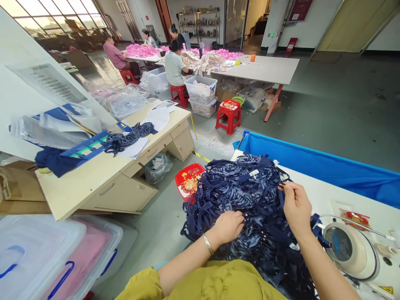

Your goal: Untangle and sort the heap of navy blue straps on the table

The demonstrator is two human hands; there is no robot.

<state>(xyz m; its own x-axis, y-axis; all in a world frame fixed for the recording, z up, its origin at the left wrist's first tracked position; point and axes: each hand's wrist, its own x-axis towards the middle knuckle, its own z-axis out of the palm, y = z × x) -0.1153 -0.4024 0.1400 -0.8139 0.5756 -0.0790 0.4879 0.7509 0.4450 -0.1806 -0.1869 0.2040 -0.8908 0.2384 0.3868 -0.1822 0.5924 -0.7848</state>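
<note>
A large heap of navy bras (233, 183) with a pale swirling print, thin straps, small metal sliders and white tags lies right in front of me. My left hand (228, 227), a bangle at its wrist, rests palm down on the heap's near side. Its fingers are curled into the fabric, and their tips are partly hidden. At the heap's right edge my right hand (296, 203) is raised a little, thumb and fingertips pinching a dark strap (282, 184). More straps hang below that hand, close to its wrist.
Right of the heap is a white sewing machine (346, 248) on a white tabletop (312, 189). A blue cloth bin (312, 160) runs behind it. Left are a red stool (188, 179), a cream desk (103, 183) and plastic boxes (56, 254). Several people sit at a far table (271, 68).
</note>
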